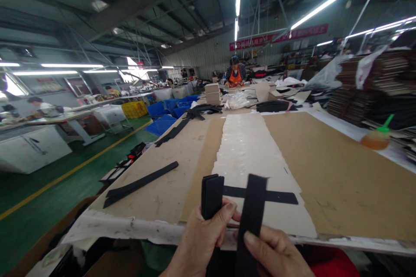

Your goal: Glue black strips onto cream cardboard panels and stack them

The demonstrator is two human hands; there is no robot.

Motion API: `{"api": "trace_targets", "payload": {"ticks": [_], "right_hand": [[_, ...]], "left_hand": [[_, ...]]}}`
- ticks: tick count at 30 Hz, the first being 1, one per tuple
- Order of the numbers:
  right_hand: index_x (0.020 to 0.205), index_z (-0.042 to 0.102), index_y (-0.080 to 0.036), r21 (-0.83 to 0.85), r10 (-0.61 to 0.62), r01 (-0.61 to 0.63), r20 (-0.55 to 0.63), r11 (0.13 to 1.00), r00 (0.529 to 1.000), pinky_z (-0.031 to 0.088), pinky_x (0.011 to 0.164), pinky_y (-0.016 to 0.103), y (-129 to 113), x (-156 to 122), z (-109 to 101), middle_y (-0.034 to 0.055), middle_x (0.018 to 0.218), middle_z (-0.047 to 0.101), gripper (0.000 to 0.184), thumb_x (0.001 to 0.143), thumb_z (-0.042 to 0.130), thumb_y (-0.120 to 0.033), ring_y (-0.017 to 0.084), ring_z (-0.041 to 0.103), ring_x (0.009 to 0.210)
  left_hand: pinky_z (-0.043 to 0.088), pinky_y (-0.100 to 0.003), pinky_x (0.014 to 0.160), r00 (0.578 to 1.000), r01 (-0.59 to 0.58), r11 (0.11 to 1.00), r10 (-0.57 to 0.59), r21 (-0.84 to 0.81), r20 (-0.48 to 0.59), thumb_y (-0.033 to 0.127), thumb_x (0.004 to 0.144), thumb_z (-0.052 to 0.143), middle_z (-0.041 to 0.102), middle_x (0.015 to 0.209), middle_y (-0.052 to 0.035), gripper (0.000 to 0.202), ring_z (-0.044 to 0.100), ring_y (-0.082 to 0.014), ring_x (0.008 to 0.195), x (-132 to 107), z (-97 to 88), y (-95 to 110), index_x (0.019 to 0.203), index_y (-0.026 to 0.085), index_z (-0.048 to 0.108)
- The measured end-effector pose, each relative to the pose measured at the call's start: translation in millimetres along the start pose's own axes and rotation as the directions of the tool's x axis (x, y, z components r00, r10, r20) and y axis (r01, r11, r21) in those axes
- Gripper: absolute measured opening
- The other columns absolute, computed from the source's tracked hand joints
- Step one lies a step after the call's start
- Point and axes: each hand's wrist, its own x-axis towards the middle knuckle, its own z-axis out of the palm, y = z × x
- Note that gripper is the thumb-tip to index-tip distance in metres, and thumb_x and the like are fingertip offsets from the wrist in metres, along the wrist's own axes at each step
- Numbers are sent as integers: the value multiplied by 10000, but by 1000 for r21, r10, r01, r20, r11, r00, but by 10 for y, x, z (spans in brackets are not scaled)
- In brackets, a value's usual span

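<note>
A small stack of black strips (212, 194) is gripped upright in my left hand (208, 233), thumb pressed across its front. Between the thumb and fingers of my right hand (274, 249) is a single black strip (255, 201), also upright and beside the stack. Behind both hands, another black strip (282, 197) lies crosswise on a long row of overlapping white sheets (250, 151). The lower ends of the held strips run down past the table edge. To the left, more black strips (141, 181) rest on the table, partly overlapping.
The brown-topped table (341, 173) stretches away from me. A drink container (375, 139) with a green straw stands at its right side, near tall stacks of brown pieces (383, 73). Blue bins (160, 123) stand beyond the left edge. A person in an orange apron (236, 75) works at the far end.
</note>
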Motion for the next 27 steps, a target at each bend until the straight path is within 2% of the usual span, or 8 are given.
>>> {"api": "trace_targets", "payload": {"ticks": [2, 5, 8, 10, 14, 17, 20, 27], "right_hand": [[991, 737, -164, 97, -12, 32, -205, 995, 979, 365, 385, 164, -123, -33, -91, -27, 550, 589, 469, 782, 697, -582, 45, 389, 381], [961, 724, -182, 301, -41, 229, -522, 926, 852, 498, 451, 141, -307, -63, -244, -10, 724, 687, 406, 687, 830, -462, 73, 572, 521], [821, 703, -184, 358, -17, 370, -697, 857, 717, 581, 555, 123, -403, -72, -390, -39, 760, 699, 351, 578, 915, -323, 70, 631, 597], [747, 674, -179, 361, -22, 426, -741, 830, 671, 608, 614, 129, -406, -77, -472, -56, 725, 691, 334, 555, 928, -281, 63, 640, 589], [759, 657, -185, 347, -52, 460, -751, 817, 659, 627, 663, 142, -350, -92, -578, -61, 768, 708, 319, 589, 914, -265, 64, 667, 607], [784, 661, -186, 348, -52, 449, -741, 823, 669, 632, 668, 146, -319, -102, -603, -58, 781, 711, 295, 626, 897, -264, 68, 676, 621], [784, 663, -182, 363, -43, 452, -740, 815, 672, 631, 679, 145, -314, -108, -601, -57, 794, 714, 288, 632, 895, -260, 64, 673, 630], [822, 669, -192, 367, -65, 462, -723, 807, 688, 634, 689, 156, -325, -111, -576, -61, 838, 720, 277, 652, 880, -246, 67, 677, 649]], "left_hand": [[255, -225, 485, 999, 25, 997, -28, 69, 34, 579, 791, 652, 371, 437, 71, 435, 309, -75, 452, -20, -35, 14, 770, 145, 681], [227, -231, 485, 992, 116, 988, -121, 106, 43, 626, 777, 644, 368, 428, 67, 495, 313, -79, 449, -46, -96, -21, 810, 137, 711], [224, -226, 476, 980, 173, 985, -170, -20, 106, 642, 784, 628, 383, 422, 61, 509, 301, -76, 440, -34, -131, -106, 791, 137, 691], [238, -218, 475, 973, 192, 970, -168, -150, 161, 630, 810, 608, 402, 422, 47, 502, 342, -91, 470, -1, -137, -158, 816, 134, 684], [230, -211, 476, 964, 219, 931, -160, -292, 212, 559, 863, 582, 441, 460, 45, 473, 290, -68, 456, 73, -129, -201, 984, 113, 684], [208, -219, 469, 963, 210, 925, -140, -317, 231, 471, 859, 621, 386, 438, 74, 382, 237, -53, 423, 92, -115, -199, 972, 111, 679], [194, -221, 463, 965, 201, 919, -126, -339, 231, 398, 834, 654, 400, 452, 73, 318, 242, -51, 417, 88, -104, -201, 974, 113, 673], [208, -218, 465, 966, 184, 925, -109, -332, 234, 369, 815, 656, 586, 562, -4, 282, 266, -35, 411, 92, -70, -204, 927, 110, 649]]}}
